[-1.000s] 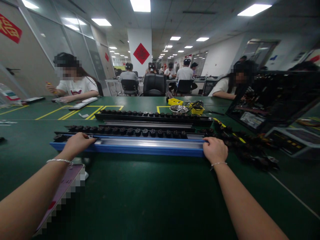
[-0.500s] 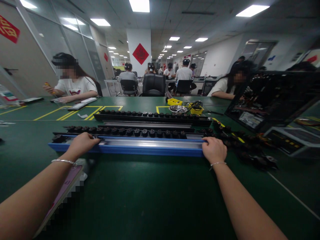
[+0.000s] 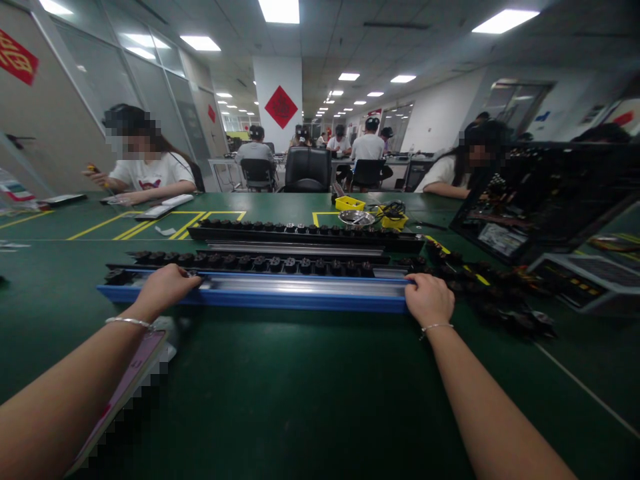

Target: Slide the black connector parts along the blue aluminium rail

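A long blue channel (image 3: 300,301) with a silvery inside lies across the table in front of me. My right hand (image 3: 431,299) grips its right end, fingers over the far edge and thumb inside. Toward the other end, my left hand (image 3: 167,287) reaches into the channel with fingers pressed together. Something small and dark shows at those fingertips, mostly hidden. A black socket module (image 3: 117,277) sits at the channel's left end. Just behind stands a black channel carrying a row of black socket modules (image 3: 275,265).
Farther back lies another black strip with socket modules (image 3: 300,229). Loose modules on a chain (image 3: 510,310), a power supply box (image 3: 590,280) and an open computer case (image 3: 530,200) stand right. A metal dish (image 3: 356,218) and yellow bins (image 3: 350,203) are behind. Two people sit across.
My left hand has shifted very slightly along the channel to the right. My right hand and the blue channel look unmoved.
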{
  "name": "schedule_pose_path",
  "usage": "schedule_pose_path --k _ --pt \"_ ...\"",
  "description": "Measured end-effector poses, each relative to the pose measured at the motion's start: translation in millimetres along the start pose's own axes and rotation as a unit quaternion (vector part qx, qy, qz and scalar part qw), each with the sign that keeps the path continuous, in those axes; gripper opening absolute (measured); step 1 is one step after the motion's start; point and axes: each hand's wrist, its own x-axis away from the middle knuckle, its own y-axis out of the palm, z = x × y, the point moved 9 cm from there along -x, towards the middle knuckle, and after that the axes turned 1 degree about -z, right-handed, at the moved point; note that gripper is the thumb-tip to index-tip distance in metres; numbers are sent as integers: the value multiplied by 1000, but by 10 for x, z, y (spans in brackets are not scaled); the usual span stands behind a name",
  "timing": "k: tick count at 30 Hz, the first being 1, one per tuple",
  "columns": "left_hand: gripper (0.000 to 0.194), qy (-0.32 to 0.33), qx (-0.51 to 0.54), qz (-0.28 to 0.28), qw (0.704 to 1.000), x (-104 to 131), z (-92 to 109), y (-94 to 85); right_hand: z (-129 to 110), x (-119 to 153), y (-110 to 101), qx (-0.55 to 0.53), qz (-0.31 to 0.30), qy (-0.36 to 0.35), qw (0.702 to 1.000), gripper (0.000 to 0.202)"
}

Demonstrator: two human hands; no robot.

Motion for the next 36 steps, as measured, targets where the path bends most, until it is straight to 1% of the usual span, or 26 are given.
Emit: schedule_pose_path --k 6,9,14,21,25,30,36 --pt "39 2 1 6 1000 25 37 -20 -10 3 -9 1 0 -1 1000 34" --pt "39 12 2 -1 1000 20 71 4 -15 7 -18 2 1 -1 1000 34" --pt "39 26 3 5 1000 10 124 19 -21 6 -19 -1 -3 -4 1000 33" --pt "38 21 -2 -20 1000 28 182 44 -25 7 -27 0 -4 0 1000 33" --pt "39 25 -2 -23 999 39 230 53 -23 8 -21 -1 -9 2 1000 34" --pt "38 26 -3 -13 1000 31 234 67 -28 5 -25 1 -11 -1 1000 33" --pt "40 24 -8 -18 1000 18 226 85 -31 5 -36 0 -3 -6 1000 33"
